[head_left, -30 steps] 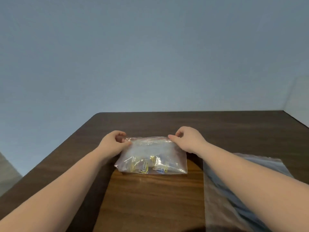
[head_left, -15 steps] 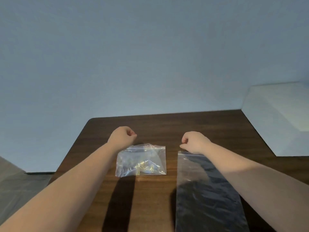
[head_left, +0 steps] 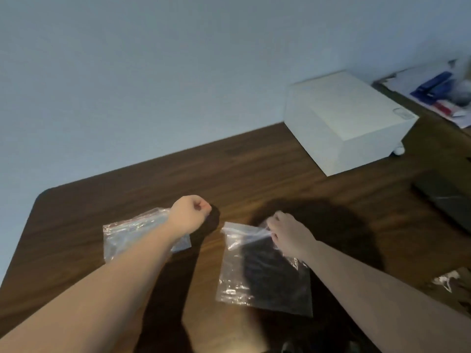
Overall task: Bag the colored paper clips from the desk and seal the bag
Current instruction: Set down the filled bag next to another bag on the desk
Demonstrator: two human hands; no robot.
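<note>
A small clear zip bag [head_left: 132, 231] lies flat on the dark wooden desk [head_left: 254, 174] at the left, partly under my left forearm; its contents are too blurred to make out. My left hand [head_left: 190, 215] is a closed fist just past that bag's right end, holding nothing. A larger clear zip bag [head_left: 260, 273] lies to the right. My right hand [head_left: 288, 236] pinches this second bag's top right corner, and the plastic there is bunched up. No loose paper clips show on the desk.
A white box [head_left: 349, 121] stands at the back right of the desk. A dark flat object [head_left: 448, 200] lies at the right edge. Crumpled clear plastic [head_left: 446, 281] sits by my right forearm. Papers and blue items [head_left: 433, 90] clutter the far right corner.
Both hands let go of the small bag, which now lies flat at the left. My right hand moved to the larger bag and gripped its top corner. The view swung right and tilted.
</note>
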